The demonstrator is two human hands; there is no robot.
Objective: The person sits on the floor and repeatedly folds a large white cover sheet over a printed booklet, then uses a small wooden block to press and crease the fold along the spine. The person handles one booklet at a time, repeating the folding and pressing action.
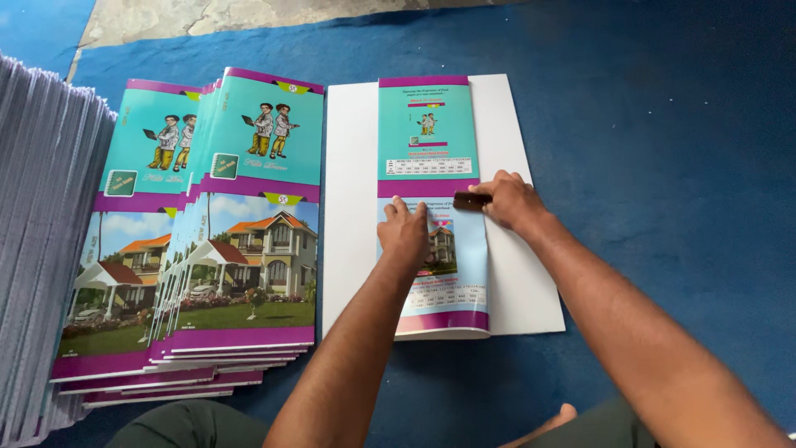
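Blue carpet (647, 166) underfoot, with a patch of bare concrete (207, 17) off at 11 o'clock. Lay at the centre of view: a printed cover (431, 124), flat on a white board (352, 207). Ran with its long axis from 12 to 6 o'clock, teal half toward 12, house picture toward 6, a purple band crossing the middle from 9 to 3. Pressed down at that band by the left hand (404, 236), palm flat, fingers loosely spread, gripping nothing. Pinched in the right hand (510, 201), fingers closed tight around it: a small dark block (470, 201), set on the band at the cover's 3 o'clock edge.

Judged as the rubbing of a crease across the middle, partway along. Called for in any further stroke: firm weight from the flat hand, the block kept square to the band.

Stood at 9 o'clock: a fanned pile of matching covers (240, 216), and beyond it a tall grey stack of paper edges (41, 232).
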